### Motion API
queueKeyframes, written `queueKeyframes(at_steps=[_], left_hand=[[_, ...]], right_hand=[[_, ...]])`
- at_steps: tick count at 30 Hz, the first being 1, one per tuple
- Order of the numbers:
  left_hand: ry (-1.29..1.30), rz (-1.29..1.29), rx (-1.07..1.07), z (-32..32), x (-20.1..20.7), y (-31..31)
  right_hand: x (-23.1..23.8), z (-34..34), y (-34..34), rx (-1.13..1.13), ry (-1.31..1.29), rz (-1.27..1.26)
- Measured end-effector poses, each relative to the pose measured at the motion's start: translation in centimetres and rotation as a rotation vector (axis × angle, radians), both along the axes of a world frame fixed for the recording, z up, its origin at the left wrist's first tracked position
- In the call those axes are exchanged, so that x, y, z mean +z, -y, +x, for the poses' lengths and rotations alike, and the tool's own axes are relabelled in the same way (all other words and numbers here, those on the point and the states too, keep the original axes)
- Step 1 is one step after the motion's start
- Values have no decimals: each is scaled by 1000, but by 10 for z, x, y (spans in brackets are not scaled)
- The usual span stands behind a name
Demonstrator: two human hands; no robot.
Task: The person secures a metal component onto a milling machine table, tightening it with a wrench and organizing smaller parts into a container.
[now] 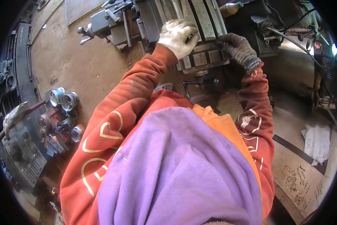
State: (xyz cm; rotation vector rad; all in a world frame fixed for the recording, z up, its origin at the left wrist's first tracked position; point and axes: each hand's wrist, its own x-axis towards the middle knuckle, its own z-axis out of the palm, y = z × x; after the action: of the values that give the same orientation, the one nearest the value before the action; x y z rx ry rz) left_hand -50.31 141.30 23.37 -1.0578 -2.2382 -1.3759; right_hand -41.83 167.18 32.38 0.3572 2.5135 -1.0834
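My left hand, in a white glove, is over the left part of the near end of a slotted metal machine table. Its fingers curl in toward the thumb. Whatever lies between them is too dark to make out. At the table's right edge, my right hand wears a dark grey knitted glove. Its fingers reach out to the left and rest against the edge, with the fingertips partly lost in shadow. Below the blocky end of the table, a crank handle sticks out toward me.
A grey machine part with ball-ended levers stands to the left. A bottle with a green cap lies beyond the table. Open paint cans cluster at far left. At lower right are white cloth or paper and a marked board.
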Motion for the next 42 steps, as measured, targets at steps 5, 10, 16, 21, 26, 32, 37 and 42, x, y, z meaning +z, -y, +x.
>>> queueKeyframes(at_steps=[5,10,16,21,26,32,37,42], left_hand=[[2,-45,-11,0,3,2],[9,-32,-19,0,2,1],[7,48,12,-1,-5,0],[9,-10,1,0,0,1],[15,13,0,-2,-6,-2],[23,6,1,1,0,-3],[14,-2,22,2,-3,-3],[-25,-83,-2,0,1,-1]], right_hand=[[-10,-12,-8,151,-90,76],[-5,-14,-6,264,-132,278],[5,-9,12,-41,-47,251],[-8,2,10,-422,-35,-53],[-8,1,22,-563,6,-182],[-20,5,10,-214,-194,234],[-25,6,9,-218,-206,144],[-28,-8,3,-196,-129,71]])
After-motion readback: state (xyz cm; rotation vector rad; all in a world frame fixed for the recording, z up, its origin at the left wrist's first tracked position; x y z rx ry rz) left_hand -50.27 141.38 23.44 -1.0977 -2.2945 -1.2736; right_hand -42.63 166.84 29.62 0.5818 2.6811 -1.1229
